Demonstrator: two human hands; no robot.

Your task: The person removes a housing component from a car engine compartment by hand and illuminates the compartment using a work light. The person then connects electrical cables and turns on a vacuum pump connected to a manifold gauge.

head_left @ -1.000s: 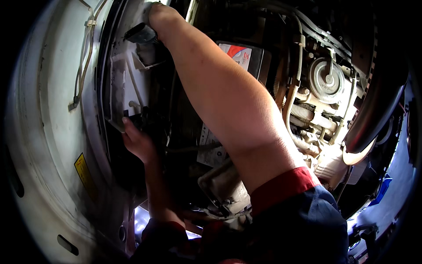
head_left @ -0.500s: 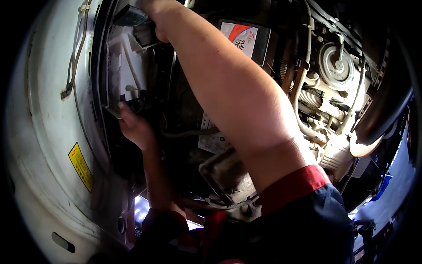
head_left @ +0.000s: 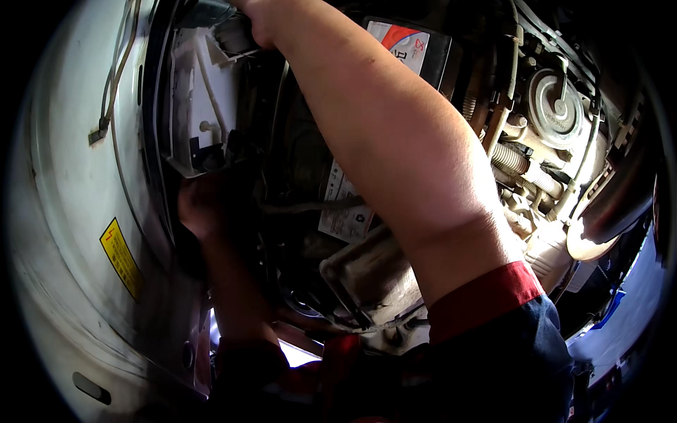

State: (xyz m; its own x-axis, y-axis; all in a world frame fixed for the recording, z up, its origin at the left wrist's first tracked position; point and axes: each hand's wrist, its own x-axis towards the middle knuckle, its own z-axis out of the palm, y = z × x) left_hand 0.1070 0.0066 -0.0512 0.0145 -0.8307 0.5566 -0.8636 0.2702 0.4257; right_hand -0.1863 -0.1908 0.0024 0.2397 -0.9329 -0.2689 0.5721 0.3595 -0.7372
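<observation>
A whitish, box-shaped plastic part [head_left: 199, 92] sits upright along the inner side of the vehicle body, with a thin tube [head_left: 209, 96] running down its face and a dark fitting at its lower end. Just below that lower end is my left hand [head_left: 197, 208], dim and smeared; its fingers vanish into shadow. My right arm [head_left: 395, 120] crosses the engine bay from the lower right. Only the wrist and heel of my right hand [head_left: 259, 21] show beside the top of the plastic part. Its fingers lie beyond the upper edge, near a dark connector-like piece [head_left: 204, 10].
A pale body panel [head_left: 63, 211] with a yellow warning label [head_left: 120, 259] borders the left. Under my right arm lies a battery [head_left: 437, 60]. To the right are hoses [head_left: 509, 158], a round metal cover [head_left: 556, 107] and a dark curved pipe [head_left: 620, 204].
My left hand has dropped from the lower end of the plastic part into the shadow below it. My right hand has slid farther past the upper edge. The whole view has shifted slightly.
</observation>
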